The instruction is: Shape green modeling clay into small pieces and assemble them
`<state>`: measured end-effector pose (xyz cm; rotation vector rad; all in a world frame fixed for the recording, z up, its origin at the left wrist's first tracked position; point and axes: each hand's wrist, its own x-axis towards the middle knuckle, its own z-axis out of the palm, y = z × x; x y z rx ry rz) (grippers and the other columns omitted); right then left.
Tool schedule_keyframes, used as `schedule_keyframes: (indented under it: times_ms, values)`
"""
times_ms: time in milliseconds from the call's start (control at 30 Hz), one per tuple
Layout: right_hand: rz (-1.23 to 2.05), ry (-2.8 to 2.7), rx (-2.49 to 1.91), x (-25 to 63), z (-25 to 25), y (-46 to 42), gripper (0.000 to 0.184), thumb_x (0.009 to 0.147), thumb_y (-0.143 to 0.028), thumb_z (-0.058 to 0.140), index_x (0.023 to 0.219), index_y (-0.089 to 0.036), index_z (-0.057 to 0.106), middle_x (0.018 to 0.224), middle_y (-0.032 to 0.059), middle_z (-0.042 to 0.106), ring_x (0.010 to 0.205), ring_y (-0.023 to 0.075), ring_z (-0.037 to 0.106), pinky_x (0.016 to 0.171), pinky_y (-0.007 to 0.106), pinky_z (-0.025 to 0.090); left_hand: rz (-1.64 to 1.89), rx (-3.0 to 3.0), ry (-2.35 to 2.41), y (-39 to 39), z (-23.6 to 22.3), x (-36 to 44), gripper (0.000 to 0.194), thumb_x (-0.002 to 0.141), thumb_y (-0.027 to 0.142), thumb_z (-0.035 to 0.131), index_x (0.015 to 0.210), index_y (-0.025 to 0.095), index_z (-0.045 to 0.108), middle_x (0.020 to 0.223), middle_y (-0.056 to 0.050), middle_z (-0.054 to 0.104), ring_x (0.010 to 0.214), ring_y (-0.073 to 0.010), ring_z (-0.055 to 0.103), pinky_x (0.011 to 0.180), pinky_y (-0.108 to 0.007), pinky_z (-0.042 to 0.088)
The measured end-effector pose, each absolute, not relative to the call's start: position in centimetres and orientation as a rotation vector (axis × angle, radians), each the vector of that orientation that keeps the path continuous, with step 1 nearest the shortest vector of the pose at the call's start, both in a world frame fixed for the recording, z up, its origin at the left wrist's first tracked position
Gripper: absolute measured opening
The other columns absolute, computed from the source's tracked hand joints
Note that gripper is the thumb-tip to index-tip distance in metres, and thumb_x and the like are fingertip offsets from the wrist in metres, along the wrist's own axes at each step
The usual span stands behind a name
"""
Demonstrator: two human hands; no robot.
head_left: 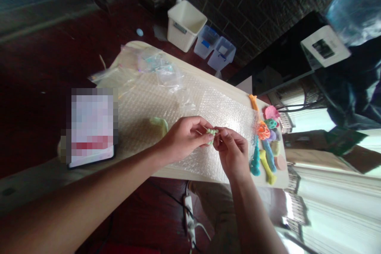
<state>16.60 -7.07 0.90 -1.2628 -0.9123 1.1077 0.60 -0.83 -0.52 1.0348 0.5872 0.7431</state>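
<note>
In my left hand (187,137), thumb and fingers pinch a small, light green, knobbly piece (212,131) that looks like a short row of beads. My right hand (233,149) meets it from the other side, its fingertips closed at the piece's right end. Fingers hide part of it, so its exact kind is unclear. Behind my left wrist a pale green strip (160,124) lies on bubble wrap (220,111), which covers much of the table.
Bright soft-looking pieces, among them an orange bundle (263,130) and a yellow one (267,166), lie at the table's right end. Clear plastic bags (169,73) lie at the far side. A blurred-out tablet (92,127) stands left. A white bin (184,25) and clear tubs (222,53) stand beyond.
</note>
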Motion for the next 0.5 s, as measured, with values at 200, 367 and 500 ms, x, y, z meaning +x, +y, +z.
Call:
schedule_keyframes:
  times_ms: [200, 367, 500]
  values:
    - [1.129, -0.846, -1.283, 16.54, 1.31, -7.00, 0.016, 0.082, -0.029, 0.079, 0.097, -0.025, 0.082, 0.065, -0.0012, 0.064, 0.061, 0.0124, 0.051, 0.057, 0.028, 0.039, 0.731, 1.023, 0.584, -0.80, -0.40, 0.50, 0.026, 0.085, 0.028, 0.075, 0.104, 0.012, 0.067, 0.093, -0.008, 0.073, 0.083, -0.0179, 0.072, 0.071, -0.029, 0.060]
    - [1.094, -0.904, -1.311, 16.77, 1.10, -7.16, 0.016, 0.079, -0.028, 0.083, 0.096, -0.027, 0.083, 0.073, -0.0006, 0.069, 0.062, 0.0113, 0.053, 0.057, 0.028, 0.042, 0.713, 1.021, 0.586, -0.81, -0.23, 0.47, 0.029, 0.085, 0.031, 0.077, 0.104, 0.012, 0.067, 0.093, -0.009, 0.074, 0.085, -0.0190, 0.073, 0.072, -0.029, 0.059]
    - [1.062, -0.947, -1.325, 17.03, 0.75, -7.31, 0.013, 0.082, -0.026, 0.083, 0.095, -0.027, 0.082, 0.077, -0.0006, 0.071, 0.063, 0.0108, 0.055, 0.057, 0.027, 0.043, 0.725, 1.011, 0.585, -0.83, -0.24, 0.45, 0.032, 0.082, 0.035, 0.080, 0.101, 0.013, 0.067, 0.091, -0.008, 0.073, 0.084, -0.0188, 0.073, 0.070, -0.028, 0.059]
